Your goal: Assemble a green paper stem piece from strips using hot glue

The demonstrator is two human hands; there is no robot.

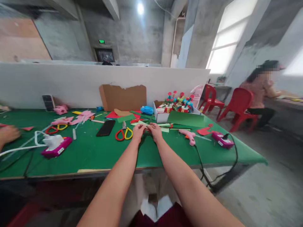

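My left hand and my right hand are close together over the green table. Between them a pale green paper strip is pinched in the fingertips of both; exactly how the fingers lie is too small to make out. Just left of my left hand are scissors with one red and one yellow handle. Beyond them lies a black phone. A pink hot glue gun rests on its side to the right of my right hand. Pale and green paper pieces lie around the fingers.
A white box of colourful crafted figures stands behind a green sheet. Purple power strips with cables sit on both sides. Cardboard leans on the white partition. A co-worker's hand is at far left; another person sits right.
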